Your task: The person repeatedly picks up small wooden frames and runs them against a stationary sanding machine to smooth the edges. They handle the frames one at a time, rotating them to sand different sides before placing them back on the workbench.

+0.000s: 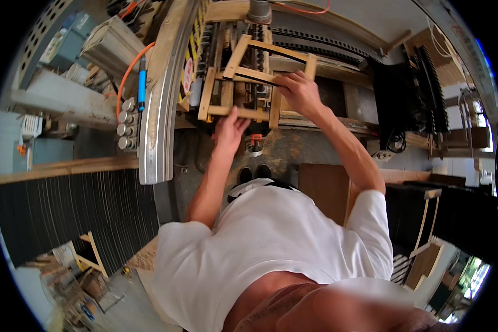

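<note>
Item, upper wooden frame [253, 74]: a four-sided light-wood piece, open at the middle, situated at the far centre over the machine bed and set askew to the piece beneath; its near right corner was held by the right hand [300, 91], whose fingers were bent around the wood, a grip apparently chosen to control the angle while keeping the opening unobstructed. Item, lower wooden frame [254, 114]: similar in kind, placed nearer and partly overlapped by the first; its near bar met the fingertips of the left hand [229, 130], loosely curved and spread, perhaps to steady that edge; whether they pinched the bar could not be told. Item, striped strip [197, 41]: yellow and black, left of the frames, presumably placed there as a hazard marking. Item, metal rail [152, 133]: long, pale, running near to far at the left. Item, blue tool [142, 83]: slender, hung beside the rail with an orange hose [120, 91], likely to be within reach. Item, metal cylinders [128, 124]: a short row, near the blue tool. Item, black slats [77, 213]: close-packed at the near left, seemingly ranked on edge to save room.
</note>
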`<action>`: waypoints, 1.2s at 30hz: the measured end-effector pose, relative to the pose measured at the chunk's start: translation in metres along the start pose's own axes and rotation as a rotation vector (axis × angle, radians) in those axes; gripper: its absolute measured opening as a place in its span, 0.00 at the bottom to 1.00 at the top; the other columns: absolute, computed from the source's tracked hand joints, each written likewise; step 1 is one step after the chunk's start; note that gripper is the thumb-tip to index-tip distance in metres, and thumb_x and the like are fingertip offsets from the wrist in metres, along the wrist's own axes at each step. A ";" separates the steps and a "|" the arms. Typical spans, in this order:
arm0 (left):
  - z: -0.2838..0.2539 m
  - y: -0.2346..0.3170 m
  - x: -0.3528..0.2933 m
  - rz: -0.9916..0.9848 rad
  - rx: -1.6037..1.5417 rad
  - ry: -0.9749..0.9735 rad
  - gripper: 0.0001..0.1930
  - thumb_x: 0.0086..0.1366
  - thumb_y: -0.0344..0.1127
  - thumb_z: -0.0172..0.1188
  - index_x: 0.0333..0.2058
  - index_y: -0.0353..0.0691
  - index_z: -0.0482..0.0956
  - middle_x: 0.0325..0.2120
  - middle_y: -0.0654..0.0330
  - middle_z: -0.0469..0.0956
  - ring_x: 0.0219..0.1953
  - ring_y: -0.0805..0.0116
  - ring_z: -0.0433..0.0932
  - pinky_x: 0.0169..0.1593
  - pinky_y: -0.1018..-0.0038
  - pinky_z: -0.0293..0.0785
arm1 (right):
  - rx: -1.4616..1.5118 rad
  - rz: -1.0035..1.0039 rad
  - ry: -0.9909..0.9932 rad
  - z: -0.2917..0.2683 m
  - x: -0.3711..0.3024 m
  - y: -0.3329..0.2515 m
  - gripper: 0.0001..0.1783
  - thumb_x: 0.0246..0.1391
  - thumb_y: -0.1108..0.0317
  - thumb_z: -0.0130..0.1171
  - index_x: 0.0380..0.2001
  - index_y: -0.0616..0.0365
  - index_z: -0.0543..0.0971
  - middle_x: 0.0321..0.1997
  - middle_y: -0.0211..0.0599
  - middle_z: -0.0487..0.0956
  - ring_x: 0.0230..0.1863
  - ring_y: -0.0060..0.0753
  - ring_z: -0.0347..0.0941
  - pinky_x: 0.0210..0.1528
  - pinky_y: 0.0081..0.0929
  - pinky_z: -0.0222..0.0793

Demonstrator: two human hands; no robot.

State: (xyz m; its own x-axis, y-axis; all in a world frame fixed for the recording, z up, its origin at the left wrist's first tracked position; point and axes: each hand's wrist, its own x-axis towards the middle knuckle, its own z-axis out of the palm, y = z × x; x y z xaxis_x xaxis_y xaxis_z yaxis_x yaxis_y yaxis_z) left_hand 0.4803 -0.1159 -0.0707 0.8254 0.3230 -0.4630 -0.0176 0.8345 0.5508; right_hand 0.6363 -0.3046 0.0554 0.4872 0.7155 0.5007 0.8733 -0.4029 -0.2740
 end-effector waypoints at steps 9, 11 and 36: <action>-0.034 -0.039 -0.171 0.082 0.086 0.209 0.16 0.70 0.37 0.56 0.52 0.37 0.71 0.48 0.57 0.77 0.48 0.65 0.78 0.49 0.67 0.79 | -0.038 -0.271 -0.086 0.129 0.082 0.034 0.17 0.49 0.68 0.62 0.45 0.48 0.82 0.41 0.32 0.81 0.44 0.40 0.72 0.46 0.39 0.68; -0.033 -0.047 -0.192 0.101 0.100 0.295 0.16 0.69 0.36 0.56 0.52 0.38 0.71 0.47 0.56 0.77 0.49 0.64 0.78 0.50 0.66 0.79 | -0.099 -0.295 -0.115 0.134 0.094 0.036 0.17 0.50 0.70 0.60 0.46 0.48 0.81 0.42 0.30 0.81 0.45 0.38 0.72 0.46 0.36 0.66; -0.110 -0.087 -0.205 0.238 -0.049 0.654 0.13 0.64 0.39 0.64 0.43 0.39 0.76 0.41 0.58 0.80 0.44 0.63 0.79 0.48 0.64 0.78 | -0.314 -0.309 -0.160 0.151 0.161 0.083 0.14 0.46 0.69 0.61 0.39 0.43 0.83 0.37 0.31 0.84 0.48 0.34 0.73 0.49 0.37 0.60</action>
State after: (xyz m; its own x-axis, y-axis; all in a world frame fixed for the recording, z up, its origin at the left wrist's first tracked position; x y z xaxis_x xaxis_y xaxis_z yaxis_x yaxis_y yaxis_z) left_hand 0.2502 -0.2058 -0.1001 0.2872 0.6893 -0.6651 -0.1942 0.7219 0.6642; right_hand 0.7877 -0.1365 -0.0110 0.2209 0.8983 0.3799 0.9455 -0.2928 0.1425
